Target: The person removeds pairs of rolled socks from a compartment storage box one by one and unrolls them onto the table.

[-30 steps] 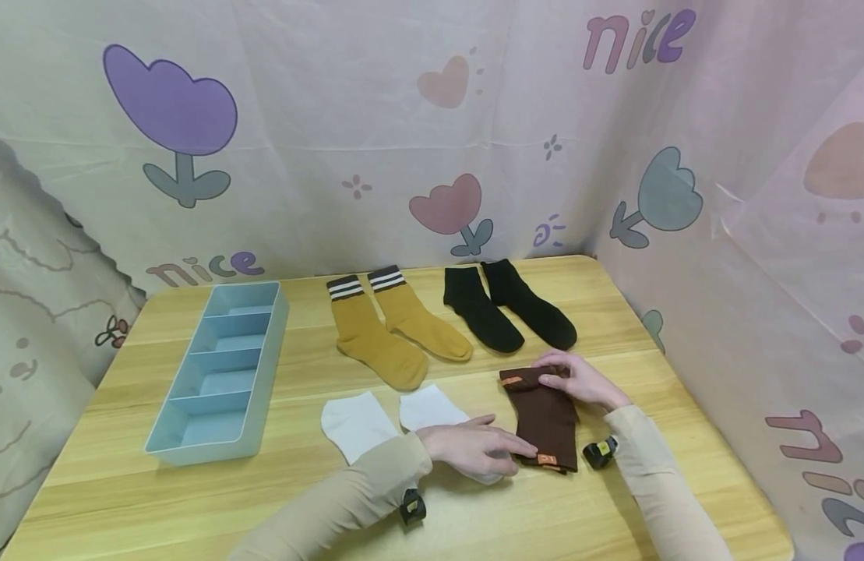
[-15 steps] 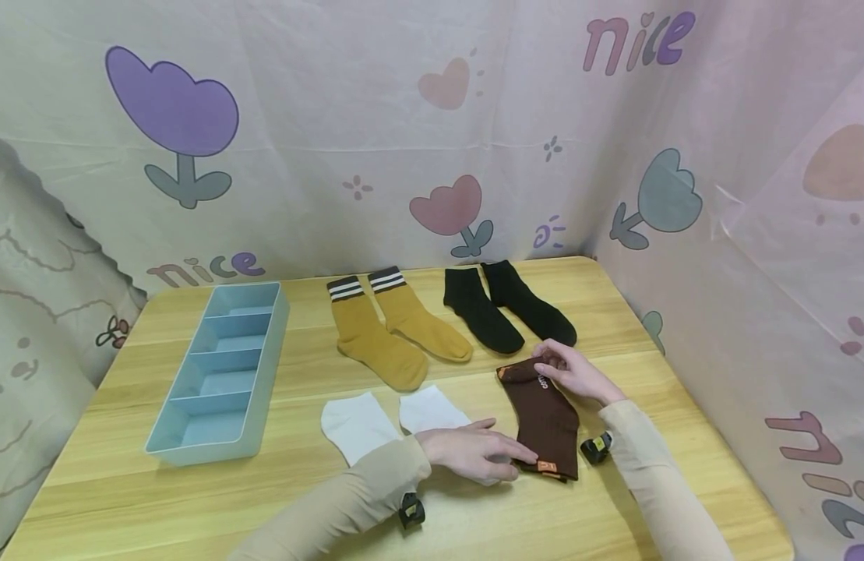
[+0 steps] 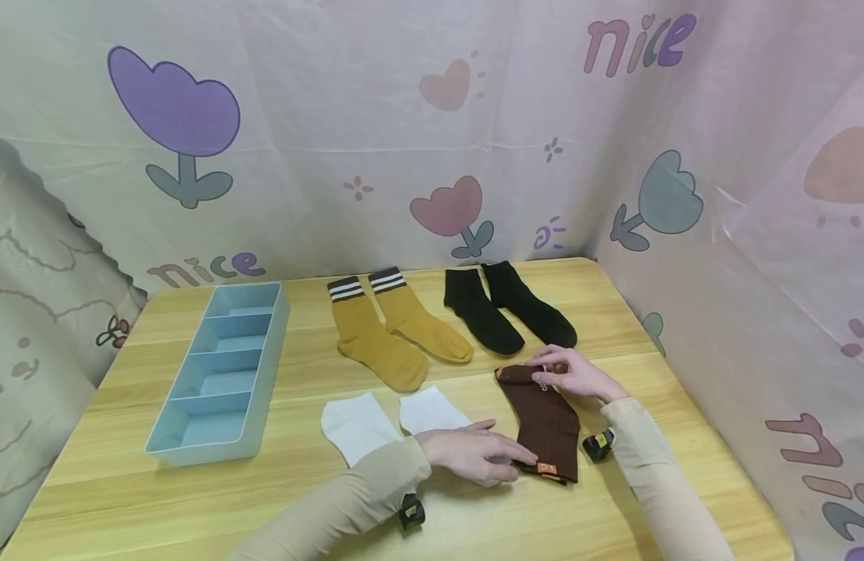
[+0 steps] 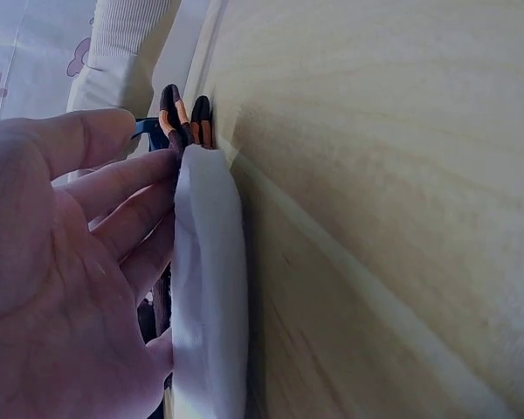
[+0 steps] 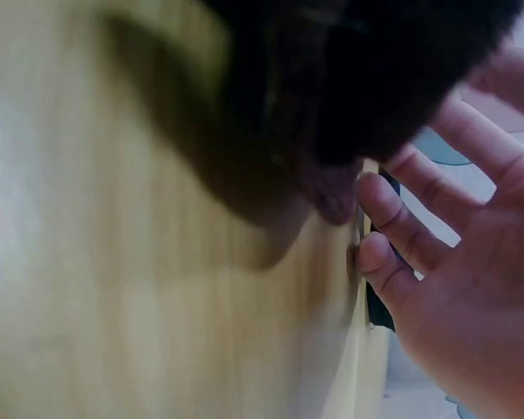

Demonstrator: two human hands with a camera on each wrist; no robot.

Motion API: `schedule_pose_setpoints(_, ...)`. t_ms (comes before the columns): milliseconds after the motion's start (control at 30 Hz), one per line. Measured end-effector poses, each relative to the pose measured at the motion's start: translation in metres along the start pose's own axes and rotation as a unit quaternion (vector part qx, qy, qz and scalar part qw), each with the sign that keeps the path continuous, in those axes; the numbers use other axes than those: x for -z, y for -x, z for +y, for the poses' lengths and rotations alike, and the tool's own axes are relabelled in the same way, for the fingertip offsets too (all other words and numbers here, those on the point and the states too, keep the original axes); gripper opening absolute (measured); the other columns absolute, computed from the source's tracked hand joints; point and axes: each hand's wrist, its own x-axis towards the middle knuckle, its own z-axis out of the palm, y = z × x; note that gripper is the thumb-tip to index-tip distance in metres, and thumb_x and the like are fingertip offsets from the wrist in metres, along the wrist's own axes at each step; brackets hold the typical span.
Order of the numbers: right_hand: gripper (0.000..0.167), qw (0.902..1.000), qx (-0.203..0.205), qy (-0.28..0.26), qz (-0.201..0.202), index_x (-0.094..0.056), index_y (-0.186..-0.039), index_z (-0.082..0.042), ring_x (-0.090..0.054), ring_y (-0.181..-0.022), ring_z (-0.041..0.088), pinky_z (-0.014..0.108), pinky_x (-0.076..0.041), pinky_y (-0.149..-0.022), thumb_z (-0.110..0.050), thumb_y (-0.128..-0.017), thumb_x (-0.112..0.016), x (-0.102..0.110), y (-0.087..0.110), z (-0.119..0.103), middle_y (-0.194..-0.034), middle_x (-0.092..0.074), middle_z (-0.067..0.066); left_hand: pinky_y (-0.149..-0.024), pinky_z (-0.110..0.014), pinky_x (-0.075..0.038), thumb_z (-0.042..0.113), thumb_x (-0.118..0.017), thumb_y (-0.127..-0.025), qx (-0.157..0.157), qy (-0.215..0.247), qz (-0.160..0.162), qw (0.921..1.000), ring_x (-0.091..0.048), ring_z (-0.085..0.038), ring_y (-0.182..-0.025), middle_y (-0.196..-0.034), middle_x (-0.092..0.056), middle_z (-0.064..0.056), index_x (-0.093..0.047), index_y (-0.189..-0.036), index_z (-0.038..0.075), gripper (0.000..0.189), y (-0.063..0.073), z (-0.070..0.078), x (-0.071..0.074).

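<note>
A pair of brown socks (image 3: 547, 428) with orange patches lies stacked at the right front. My right hand (image 3: 575, 374) pinches their far end between thumb and fingers, where the fabric is folded and some white lettering shows. With fingers extended, my left hand (image 3: 470, 453) touches the near cuff beside its orange patch. Under that left hand lies a white sock (image 3: 432, 409), partly covered by it; its thick edge and the brown cuffs show in the left wrist view. Dark fabric (image 5: 367, 78) hangs beside the right fingers in the right wrist view.
Another white sock (image 3: 359, 425) lies left of the first, partly behind the left sleeve. Mustard socks (image 3: 379, 343) with striped cuffs and black socks (image 3: 484, 312) lie farther back. A pale blue divided box (image 3: 263, 374) stands at the left. Patterned curtains surround the table (image 3: 109, 483).
The far end of the brown socks has shifted slightly left and away with my right hand, and the white lettering has come into view. My left hand has stayed in place.
</note>
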Motion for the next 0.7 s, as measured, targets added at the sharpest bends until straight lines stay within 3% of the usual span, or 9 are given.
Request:
schedule_pose_setpoints(167,0.027,0.9998,-0.007,0.018,0.001,-0.075,-0.111,-0.007,-0.053,-0.087,0.012,0.022,-0.044,-0.072,-0.014,-0.085,-0.080,0.000,-0.001,0.002,-0.111,-0.067,0.012,-0.129,-0.048,-0.013,0.039,-0.042,-0.107,-0.001,0.006,-0.002,1.0000,-0.038,0.001,-0.145,-0.155,-0.047,0.015,-0.047,-0.151,0.027,0.046,0.002,0.001,-0.001)
schedule_pose_setpoints(467,0.002,0.9968,0.004,0.063,0.048,-0.075,-0.090,-0.003,-0.049,-0.077,0.001,0.021,-0.043,-0.069,-0.005,-0.088,-0.074,0.004,0.008,0.005,-0.085,-0.064,0.004,-0.129,-0.049,-0.014,0.039,-0.041,-0.107,-0.005,-0.006,0.000,1.0000,-0.040,0.002,-0.143,-0.152,-0.050,0.016,-0.049,-0.150,0.029,0.045,0.000,0.002,-0.002)
schedule_pose_setpoints(633,0.012,0.9960,-0.034,0.073,0.040,-0.068,-0.081,-0.005,-0.043,-0.069,0.004,0.021,-0.038,-0.064,-0.008,-0.093,-0.070,0.008,0.010,0.005,-0.075,-0.055,0.001,-0.129,-0.050,-0.014,0.038,-0.040,-0.107,-0.006,-0.010,0.006,0.9999,-0.041,0.000,-0.144,-0.152,-0.051,0.014,-0.051,-0.148,0.027,0.043,0.000,0.002,-0.001)
schedule_pose_setpoints(700,0.012,0.9951,-0.062,0.069,0.035,-0.068,-0.085,-0.004,-0.045,-0.069,0.005,0.021,-0.040,-0.064,-0.012,-0.095,-0.068,0.010,0.010,0.004,-0.077,-0.058,0.001,-0.129,-0.050,-0.014,0.037,-0.040,-0.108,-0.006,-0.008,0.008,0.9999,-0.041,-0.001,-0.144,-0.151,-0.052,0.014,-0.052,-0.148,0.027,0.043,0.000,0.001,-0.001)
